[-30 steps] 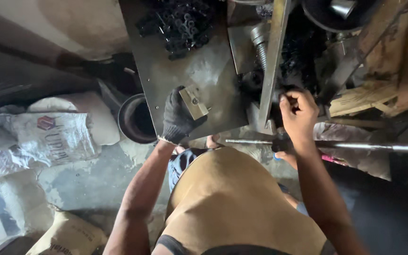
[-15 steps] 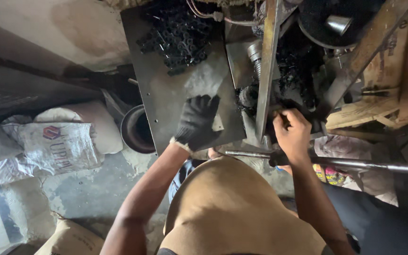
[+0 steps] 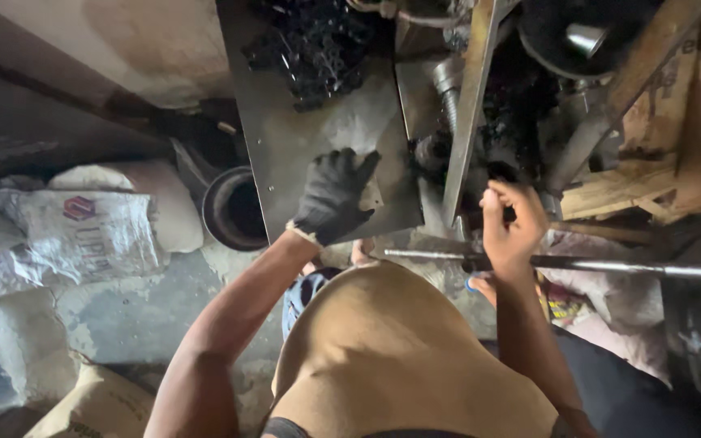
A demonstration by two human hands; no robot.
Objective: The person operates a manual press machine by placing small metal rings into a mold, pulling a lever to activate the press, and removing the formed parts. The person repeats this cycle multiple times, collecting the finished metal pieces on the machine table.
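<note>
Since the earlier frames, our left hand (image 3: 333, 197) had slid down the dark metal plate (image 3: 285, 138) and lost sight of the small pale block it had been pressing a second ago; now only a pale corner (image 3: 372, 195) showed at the fingers' right edge. We wore a black glove on that hand, palm flat on the plate, fingers spread wide. Whether it actually gripped the pale piece, we couldn't tell.

Our right hand (image 3: 511, 223), bare, sat right of centre, fingers curled in toward the dark machine parts (image 3: 513, 105) beside the upright flat metal bar (image 3: 468, 105). What the fingers closed on was hidden, so grip there unknown. It had stayed roughly where it was half a second ago.

A long steel rod (image 3: 610, 265) ran horizontally across the right half of the frame, passing just below the right hand, near the wrist.

At the top centre, a heap of small black parts (image 3: 310, 49) lay on the plate. Left of the plate, a dark round can (image 3: 233, 209) stood on the floor; printed sacks (image 3: 83, 231) lay at centre left. Wooden planks (image 3: 659, 162) at upper right.
</note>
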